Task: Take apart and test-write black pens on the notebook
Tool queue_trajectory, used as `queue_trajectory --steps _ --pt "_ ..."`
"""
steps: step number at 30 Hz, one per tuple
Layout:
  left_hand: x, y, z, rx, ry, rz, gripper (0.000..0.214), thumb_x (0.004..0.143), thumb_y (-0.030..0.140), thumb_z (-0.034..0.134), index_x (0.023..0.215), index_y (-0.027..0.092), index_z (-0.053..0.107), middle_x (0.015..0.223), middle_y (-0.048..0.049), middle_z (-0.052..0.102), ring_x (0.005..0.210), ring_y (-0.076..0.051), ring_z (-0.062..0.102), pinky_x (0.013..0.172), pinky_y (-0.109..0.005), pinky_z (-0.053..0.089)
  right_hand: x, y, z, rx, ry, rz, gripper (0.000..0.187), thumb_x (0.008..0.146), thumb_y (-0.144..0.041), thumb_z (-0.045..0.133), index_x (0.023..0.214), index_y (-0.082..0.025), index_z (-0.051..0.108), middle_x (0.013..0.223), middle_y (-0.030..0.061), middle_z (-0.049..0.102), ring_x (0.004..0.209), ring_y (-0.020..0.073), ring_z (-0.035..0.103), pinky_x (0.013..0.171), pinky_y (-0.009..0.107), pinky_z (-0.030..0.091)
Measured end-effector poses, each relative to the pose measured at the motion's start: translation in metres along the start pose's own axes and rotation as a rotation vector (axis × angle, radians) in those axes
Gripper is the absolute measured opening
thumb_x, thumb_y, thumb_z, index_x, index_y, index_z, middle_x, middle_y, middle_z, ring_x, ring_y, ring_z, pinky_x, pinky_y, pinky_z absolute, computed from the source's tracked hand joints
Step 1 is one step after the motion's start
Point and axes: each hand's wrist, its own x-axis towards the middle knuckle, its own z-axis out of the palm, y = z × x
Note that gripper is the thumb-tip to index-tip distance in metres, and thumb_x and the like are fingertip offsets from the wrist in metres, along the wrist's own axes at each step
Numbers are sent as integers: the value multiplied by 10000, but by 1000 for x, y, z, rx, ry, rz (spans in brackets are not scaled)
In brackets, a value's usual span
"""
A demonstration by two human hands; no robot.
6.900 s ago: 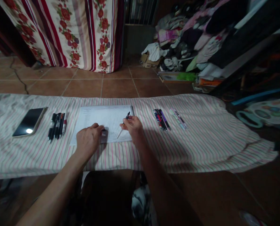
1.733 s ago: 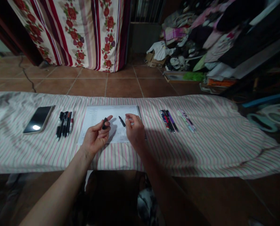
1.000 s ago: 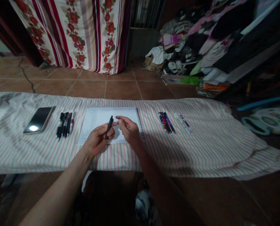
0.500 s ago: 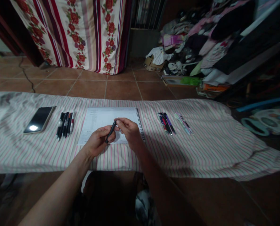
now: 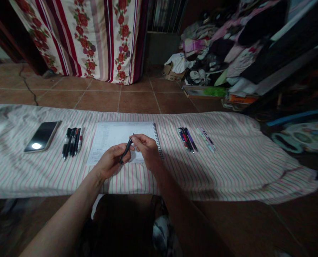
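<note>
A dark pen (image 5: 125,151) is held at a slant between my two hands, over a white spiral notebook (image 5: 109,134). My left hand (image 5: 113,160) is closed around its lower part. The fingertips of my right hand (image 5: 147,148) pinch the upper end. Printed lines and small text show on the notebook page, whose spiral binding runs down the right side. To the left lies a group of dark pens (image 5: 72,142) side by side. On the right are a second group of pens (image 5: 187,140) and a few pale ones (image 5: 207,140).
A phone (image 5: 42,135) lies at the left on the striped cloth (image 5: 239,153) covering the table. Beyond it are a tiled floor (image 5: 137,101), a floral curtain (image 5: 100,43) and a heap of clothes (image 5: 218,50) with a cardboard box (image 5: 173,73).
Both hands keep hold of the pen in nearly the same pose. The whole view has shifted slightly, so things on the table appear a little further left.
</note>
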Motion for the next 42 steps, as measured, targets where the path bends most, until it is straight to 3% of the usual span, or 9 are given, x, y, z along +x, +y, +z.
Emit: queue_trajectory --steps 16,23,42 --pt "-1 0 1 64 30 -7 242 803 315 545 847 96 639 519 10 468 513 -92 368 533 -227 266 1 8 -3 -13 -20 -45 206 718 -343 571 809 -177 654 680 -3 592 595 105 526 538 222 415" --pt "0 -1 -2 59 52 -16 244 776 322 567 826 98 647 511 3 487 504 -94 380 527 -231 263 2 8 -3 -94 -5 -91 196 729 -327 553 799 -178 660 680 -1 601 578 94 499 506 204 384" --pt "0 1 0 5 76 -3 240 740 315 596 829 99 651 508 4 481 502 -101 379 514 -235 261 3 13 -2 -136 11 -152 168 737 -296 557 845 -193 634 765 11 647 653 114 582 555 211 456"
